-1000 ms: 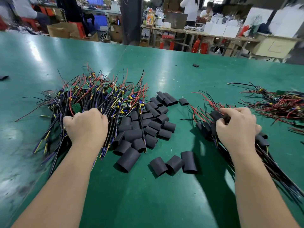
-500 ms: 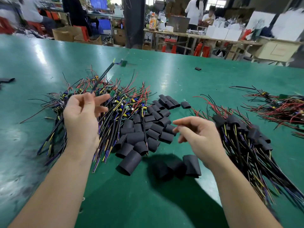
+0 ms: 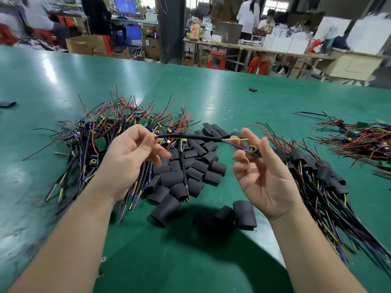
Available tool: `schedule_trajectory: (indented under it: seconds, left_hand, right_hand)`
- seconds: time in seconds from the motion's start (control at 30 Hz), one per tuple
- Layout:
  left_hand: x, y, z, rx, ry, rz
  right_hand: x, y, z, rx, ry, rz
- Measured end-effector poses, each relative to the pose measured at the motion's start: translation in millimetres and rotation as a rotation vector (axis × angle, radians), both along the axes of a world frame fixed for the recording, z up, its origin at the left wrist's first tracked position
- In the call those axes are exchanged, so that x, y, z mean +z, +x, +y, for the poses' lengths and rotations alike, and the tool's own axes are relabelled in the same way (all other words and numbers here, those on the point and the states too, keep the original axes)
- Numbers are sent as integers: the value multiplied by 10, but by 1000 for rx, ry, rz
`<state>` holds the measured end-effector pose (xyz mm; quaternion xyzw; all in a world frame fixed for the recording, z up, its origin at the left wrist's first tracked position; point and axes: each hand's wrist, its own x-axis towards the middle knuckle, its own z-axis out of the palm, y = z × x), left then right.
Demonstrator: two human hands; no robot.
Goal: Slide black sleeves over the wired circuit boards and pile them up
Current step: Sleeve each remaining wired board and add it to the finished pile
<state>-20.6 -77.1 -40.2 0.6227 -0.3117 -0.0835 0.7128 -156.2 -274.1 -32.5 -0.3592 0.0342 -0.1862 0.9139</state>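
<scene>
A wired circuit board (image 3: 252,150) hangs in the air between my hands, its black cable (image 3: 190,137) stretched level. My left hand (image 3: 129,159) pinches the cable's left end. My right hand (image 3: 260,172), palm up, holds the board end between thumb and fingers. Loose black sleeves (image 3: 190,166) lie heaped on the green table (image 3: 232,106) below the cable. A tangle of bare wired boards (image 3: 105,132) lies at left. Sleeved boards (image 3: 313,172) are piled at right, partly behind my right hand.
Another bundle of red and black wired boards (image 3: 359,138) lies at the far right. Single stray sleeves lie far back (image 3: 252,89) and at the left edge (image 3: 7,104). Beyond the table stand benches, boxes and people.
My left hand lifted one wired board out of the left tangle. My right hand left the sleeved pile, moved to the middle and took the board end.
</scene>
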Motion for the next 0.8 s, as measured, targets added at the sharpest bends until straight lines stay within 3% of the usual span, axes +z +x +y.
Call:
schedule_trajectory:
  seconds: [0.07,0.17,0.23,0.4,0.53,0.7,0.8]
  left_hand:
    - [-38,27,29,127,230,-182]
    - [-85,-30,-12,573,671,-652]
    - [-32,-142,-60,647,674,-760]
    - [7,-399,-213,385,511,-933]
    - [-21,-425,-238,134,527,-864]
    - [-98,-352,-246,75,538,-778]
    - [-179,-352,-294,-17,465,-483]
  right_hand:
    - [2,13,-7,-64,-59,51]
    - [-28,29,22,-50,-118,92]
    - [-56,44,69,-5,-138,97]
    - [-120,62,196,124,-262,57]
    - [-187,82,175,32,-524,151]
    - [-180,95,87,-71,-642,247]
    - [-180,90,86,-58,-703,250]
